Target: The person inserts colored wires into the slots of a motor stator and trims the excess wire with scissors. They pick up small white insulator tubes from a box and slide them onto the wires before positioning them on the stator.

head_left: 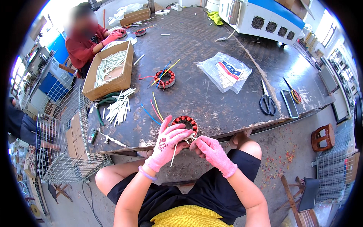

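Note:
A ring-shaped motor stator (186, 122) with red windings sits at the near table edge. My left hand (166, 143), in a pink glove, is closed round its near left side. Blue, red and yellow wires (156, 109) stretch away from it to the upper left. A thin white sleeve tube (173, 156) sticks out below the left hand's fingers. My right hand (212, 151), gloved the same way, pinches at the stator's near right rim. Something small and whitish shows at its fingertips, too small to name. A second stator (165, 78) with coloured wires lies farther back.
White tubes (118, 108) are piled at left beside a cardboard box (127, 72) of more tubes. A plastic bag (225, 72), black scissors (267, 104), a phone (289, 103) and orange-handled scissors (295, 94) lie rightward. A co-worker (85, 41) handles parts at far left.

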Demonstrator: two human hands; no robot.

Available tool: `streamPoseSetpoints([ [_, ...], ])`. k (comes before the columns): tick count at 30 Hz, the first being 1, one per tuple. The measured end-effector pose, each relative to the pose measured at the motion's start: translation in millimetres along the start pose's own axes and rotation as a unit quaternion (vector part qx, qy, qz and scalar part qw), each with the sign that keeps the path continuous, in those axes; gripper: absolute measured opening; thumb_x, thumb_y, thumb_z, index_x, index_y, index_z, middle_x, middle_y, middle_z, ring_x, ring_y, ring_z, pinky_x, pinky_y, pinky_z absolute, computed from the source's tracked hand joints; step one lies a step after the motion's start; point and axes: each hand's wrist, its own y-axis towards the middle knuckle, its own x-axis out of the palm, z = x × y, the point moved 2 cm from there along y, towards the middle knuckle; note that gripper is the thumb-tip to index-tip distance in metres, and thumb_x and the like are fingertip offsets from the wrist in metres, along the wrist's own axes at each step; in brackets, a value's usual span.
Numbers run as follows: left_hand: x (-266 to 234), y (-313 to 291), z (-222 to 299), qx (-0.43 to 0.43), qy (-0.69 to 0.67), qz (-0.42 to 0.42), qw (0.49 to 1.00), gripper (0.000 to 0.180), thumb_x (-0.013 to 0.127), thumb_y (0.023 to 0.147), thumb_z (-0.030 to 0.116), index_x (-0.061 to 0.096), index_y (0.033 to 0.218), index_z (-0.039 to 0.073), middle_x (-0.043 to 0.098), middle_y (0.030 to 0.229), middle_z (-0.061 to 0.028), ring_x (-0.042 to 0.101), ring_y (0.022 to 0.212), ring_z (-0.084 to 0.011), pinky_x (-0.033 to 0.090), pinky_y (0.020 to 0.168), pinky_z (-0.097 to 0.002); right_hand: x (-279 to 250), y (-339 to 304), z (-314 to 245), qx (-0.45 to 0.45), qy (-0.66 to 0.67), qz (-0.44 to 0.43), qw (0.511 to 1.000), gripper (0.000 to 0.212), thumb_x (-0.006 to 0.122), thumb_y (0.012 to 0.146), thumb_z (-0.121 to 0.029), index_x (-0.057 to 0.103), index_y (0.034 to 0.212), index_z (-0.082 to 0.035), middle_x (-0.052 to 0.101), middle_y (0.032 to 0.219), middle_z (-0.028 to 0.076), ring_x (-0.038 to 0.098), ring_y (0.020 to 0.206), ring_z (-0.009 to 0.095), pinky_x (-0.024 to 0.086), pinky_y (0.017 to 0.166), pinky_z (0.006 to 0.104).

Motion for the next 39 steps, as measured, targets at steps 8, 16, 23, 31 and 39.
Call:
streamPoseSetpoints([
  [8,1,-1,-1,-0.004,-0.004,0.005,1.0,0.058,0.085,0.061,0.014,0.071,0.118,0.018,0.07,0.109,-0.0005,0.064,0.112,-0.0203,0.031,0.117,-0.0544,-1,-1,1,0.013,0.001,0.005,1.0,0.033,0.053,0.103,-0.036,0.067,0.097,-0.006,0.051,0.076,-0.007,0.042,0.068,0.002,0.035,0.06,0.0183],
  [16,2,0,0,-0.012,-0.028,0.018,0.999,0.053,0.084,0.061,0.01,0.073,0.113,0.016,0.071,0.108,-0.001,0.064,0.111,-0.0203,0.032,0.116,-0.0547,-1,23,16,0.033,-0.023,0.038,0.998,0.033,0.056,0.101,-0.035,0.066,0.088,-0.005,0.053,0.068,-0.007,0.04,0.058,0.002,0.031,0.051,0.0209],
  [23,-3,8,5,-0.052,-0.094,0.01,0.994,0.051,0.08,0.064,0.006,0.071,0.113,0.016,0.073,0.103,-0.002,0.066,0.108,-0.0218,0.032,0.116,-0.0543,0,19,-7,0.047,-0.205,0.113,0.971,0.036,0.06,0.098,-0.036,0.069,0.09,-0.001,0.054,0.061,-0.002,0.046,0.054,0.004,0.037,0.05,0.0258],
  [31,6,5,7,-0.068,-0.079,0.076,0.992,0.034,0.084,0.069,0.011,0.07,0.101,0.009,0.073,0.096,-0.0064,0.069,0.099,-0.0248,0.035,0.114,-0.0533,0,20,-24,-0.239,-0.305,0.13,0.913,0.023,0.071,0.085,-0.006,0.071,0.109,-0.006,0.059,0.103,0.005,0.059,0.071,0.01,0.049,0.064,0.0245],
  [39,12,4,10,-0.092,-0.084,0.117,0.985,0.026,0.079,0.07,0.006,0.07,0.094,0.008,0.072,0.098,-0.005,0.068,0.102,-0.0241,0.03,0.116,-0.0543,-2,32,-22,-0.274,-0.323,0.108,0.899,0.012,0.068,0.086,-0.009,0.065,0.096,-0.004,0.062,0.104,0.012,0.064,0.094,0.03,0.053,0.08,0.0374],
])
